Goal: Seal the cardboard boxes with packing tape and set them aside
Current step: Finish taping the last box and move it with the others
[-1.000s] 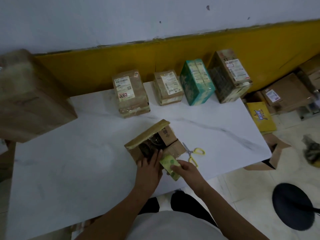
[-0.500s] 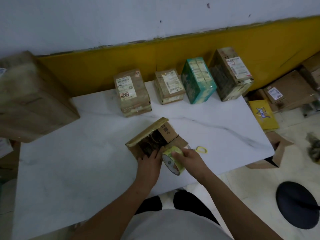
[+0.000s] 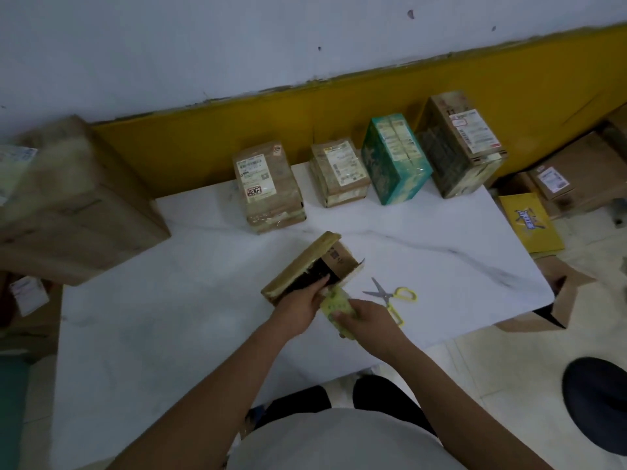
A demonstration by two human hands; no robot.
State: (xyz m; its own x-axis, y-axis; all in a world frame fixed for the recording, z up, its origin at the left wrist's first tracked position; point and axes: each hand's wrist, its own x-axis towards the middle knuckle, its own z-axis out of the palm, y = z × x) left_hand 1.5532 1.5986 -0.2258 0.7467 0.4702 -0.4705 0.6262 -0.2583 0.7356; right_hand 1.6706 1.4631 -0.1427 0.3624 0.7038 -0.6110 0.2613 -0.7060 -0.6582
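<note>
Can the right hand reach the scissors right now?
Probably yes: the scissors lie on the table just beside the right hand, nothing between them. But that hand grips the tape roll, so it must free fingers first.

Left hand (image 3: pixel 300 308) on open box (image 3: pixel 314 266), right hand (image 3: pixel 369 318) gripping apparent yellow tape roll (image 3: pixel 336 308), scissors (image 3: pixel 390 295) just beside
</note>
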